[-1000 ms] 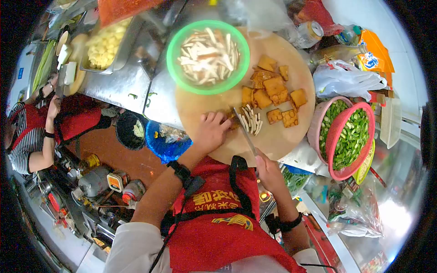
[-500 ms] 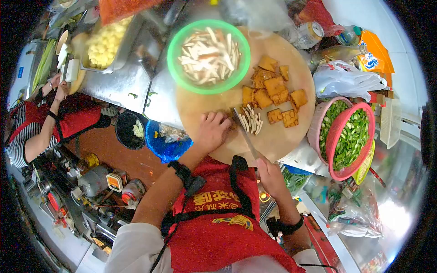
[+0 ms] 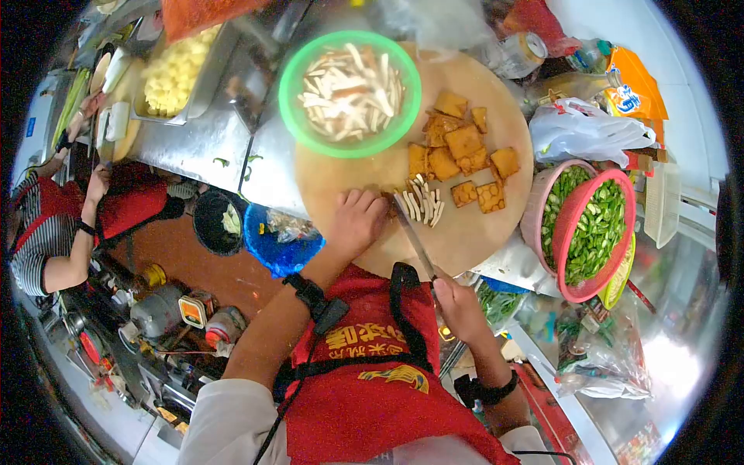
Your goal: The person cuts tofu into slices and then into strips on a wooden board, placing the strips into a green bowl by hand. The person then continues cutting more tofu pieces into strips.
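Observation:
My right hand [image 3: 459,304] is wrapped around the handle of a knife [image 3: 416,242], its blade pointing away and down onto the round cutting board [image 3: 465,252]. Curled beside the blade, my left hand [image 3: 359,221] holds down a piece of brown tofu, mostly hidden under the fingertips. Just right of the blade lie thin pale strips [image 3: 422,203] with brown edges. Beyond them sit several brown fried-looking tofu blocks [image 3: 463,142]. A green bowl [image 3: 287,116] of similar pale strips [image 3: 353,93] rests on the board's far left part.
At the right, two pink baskets [image 3: 629,225] hold cut green peppers [image 3: 593,232]. A white plastic bag [image 3: 581,133] and a can [image 3: 527,50] stand behind. Far left, a co-worker's hand [image 3: 98,184] holds a knife near a tray [image 3: 182,118] of yellow cubes. Below are a black bin [image 3: 219,249] and a blue-lined bin [image 3: 283,260].
The knife blade has shifted slightly against the strips, and my right hand sits a little lower. My left hand stays in place. The co-worker's hands have moved apart, one lower.

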